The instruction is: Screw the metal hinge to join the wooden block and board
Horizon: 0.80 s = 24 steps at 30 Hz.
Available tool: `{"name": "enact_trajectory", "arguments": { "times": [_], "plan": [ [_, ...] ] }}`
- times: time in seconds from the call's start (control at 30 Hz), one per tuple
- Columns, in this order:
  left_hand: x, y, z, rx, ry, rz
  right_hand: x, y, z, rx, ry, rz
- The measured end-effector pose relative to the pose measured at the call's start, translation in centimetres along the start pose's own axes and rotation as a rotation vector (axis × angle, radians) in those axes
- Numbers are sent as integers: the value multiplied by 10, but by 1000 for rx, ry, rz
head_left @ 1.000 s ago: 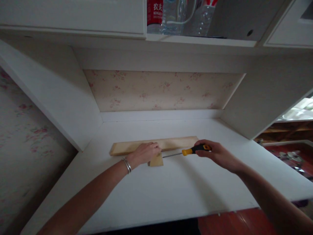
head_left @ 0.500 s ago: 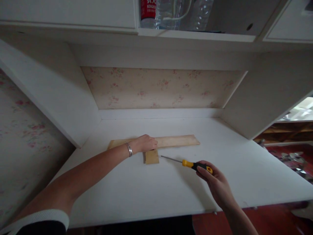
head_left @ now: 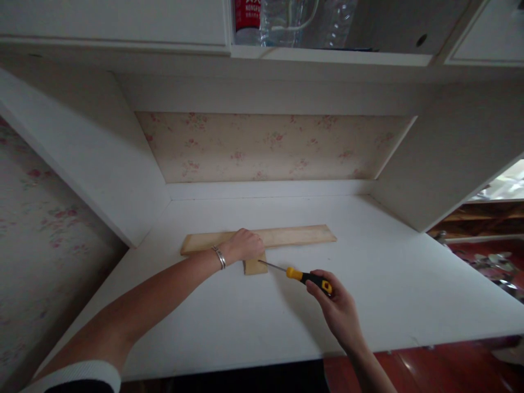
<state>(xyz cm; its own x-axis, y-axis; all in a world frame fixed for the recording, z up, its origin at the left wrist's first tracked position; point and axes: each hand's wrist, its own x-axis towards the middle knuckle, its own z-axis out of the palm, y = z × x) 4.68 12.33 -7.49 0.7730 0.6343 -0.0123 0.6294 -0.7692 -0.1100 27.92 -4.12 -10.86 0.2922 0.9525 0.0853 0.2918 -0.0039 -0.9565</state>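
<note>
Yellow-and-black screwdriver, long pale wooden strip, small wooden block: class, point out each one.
yellow-and-black screwdriver (head_left: 305,277), head view, on the handle.
long pale wooden strip (head_left: 303,234), head view, on its right half.
small wooden block (head_left: 256,267), head view, on its top face.

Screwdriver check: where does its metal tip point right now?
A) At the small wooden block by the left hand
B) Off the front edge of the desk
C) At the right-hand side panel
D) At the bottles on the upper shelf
A: the right hand holds the screwdriver with its shaft running up-left, its tip reaching the small wooden block under the left hand.
</note>
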Motion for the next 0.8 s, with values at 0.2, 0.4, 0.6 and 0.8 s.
{"name": "enact_trajectory", "arguments": {
  "times": [0.2,0.4,0.6,0.8],
  "plan": [
    [2,4,3,-99,-29,-241,-4,1,4,38,9,6],
    [7,-3,-4,-228,-71,-449,-4,4,3,109,10,47],
    [-12,-43,-17,-311,-10,-467,-4,11,2,153,30,86],
    [-57,-121,-5,-319,50,-735,4,-8,9,245,130,62]
  ]
}}
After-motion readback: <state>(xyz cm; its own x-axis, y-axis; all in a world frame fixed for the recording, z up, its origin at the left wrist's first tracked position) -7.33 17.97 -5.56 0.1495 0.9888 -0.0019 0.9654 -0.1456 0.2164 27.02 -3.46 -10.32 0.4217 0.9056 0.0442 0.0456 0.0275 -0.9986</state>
